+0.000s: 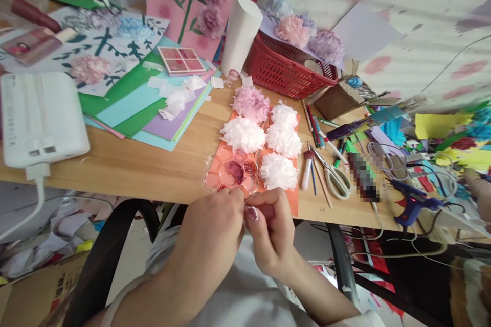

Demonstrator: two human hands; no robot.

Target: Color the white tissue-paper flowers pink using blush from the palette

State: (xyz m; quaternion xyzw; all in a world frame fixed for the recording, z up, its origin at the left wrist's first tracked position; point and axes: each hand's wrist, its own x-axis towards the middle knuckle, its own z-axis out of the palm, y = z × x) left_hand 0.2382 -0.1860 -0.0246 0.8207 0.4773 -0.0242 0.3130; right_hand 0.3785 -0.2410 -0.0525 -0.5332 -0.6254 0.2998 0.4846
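My left hand [215, 227] and my right hand [273, 225] meet at the table's front edge, fingers curled and pinched together. Whatever lies between their fingertips is hidden. Just beyond them sits a clear plastic paint palette [215, 171] with dark red paint in its wells. Around it on an orange sheet [293, 204] are fluffy paper flowers: a pink one [251, 103] at the back, a white one [243, 134] nearer, and several more white ones [279, 171] in the right-hand column.
Scissors [337, 181], pens and a brush lie right of the flowers, then a blue glue gun [412, 202]. A red basket [286, 69] and a white paper roll [241, 33] stand behind. Coloured paper [126, 120] and a white power bank [44, 117] are left. Another person's hand [479, 191] shows far right.
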